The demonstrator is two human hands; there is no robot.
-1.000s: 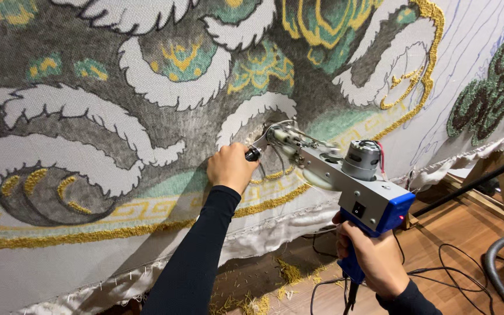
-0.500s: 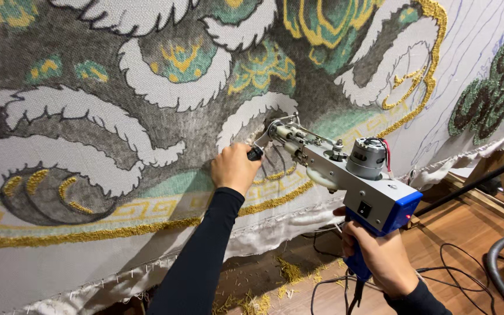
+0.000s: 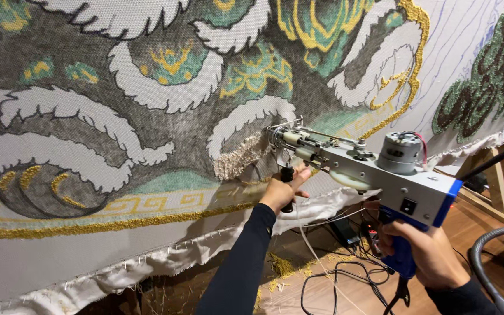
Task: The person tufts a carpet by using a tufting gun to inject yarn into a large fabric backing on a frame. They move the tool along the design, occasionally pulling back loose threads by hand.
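Your left hand [image 3: 282, 191] gripped the tufting gun's [image 3: 368, 169] black front handle [image 3: 287, 175], fingers closed; your right hand [image 3: 430, 256] clasped its blue grip [image 3: 402, 256] against the stretched cloth [image 3: 147, 116].

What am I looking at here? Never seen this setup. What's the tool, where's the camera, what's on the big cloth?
The one view comes from a camera worn on the person's head, looking down along their arms.

The machine is a hand-held tufting gun: a grey metal body with a round motor on top and a blue handle. Its needle end is pressed against a large stretched cloth that stands upright on a wooden frame.

The right hand grips the blue handle from below. The left hand holds the black front knob under the gun's nose, close to the cloth.

The cloth carries a pattern of white scrolls, green and yellow motifs and a gold border. A small beige tufted patch sits just left of the needle.

On the wooden floor below lie cables, yarn scraps and a grey hose.
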